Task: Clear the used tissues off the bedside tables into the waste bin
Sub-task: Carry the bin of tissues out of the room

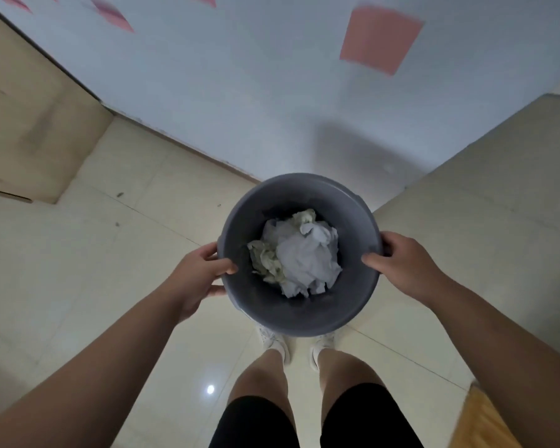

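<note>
A round grey waste bin (299, 315) is held in front of me above my feet. My left hand (204, 274) grips its left rim, thumb over the edge. On the opposite rim, my right hand (401, 263) grips the same way. Inside lie crumpled used tissues (304, 257), white ones in the middle and yellowish ones at the left and top. No bedside table top is in view.
Cream floor tiles (126, 253) spread below. A white wall (240, 92) with pink paper squares rises ahead. A beige cabinet side (29, 124) stands at the left and another beige panel (498, 195) at the right. A wooden corner (485, 415) shows bottom right.
</note>
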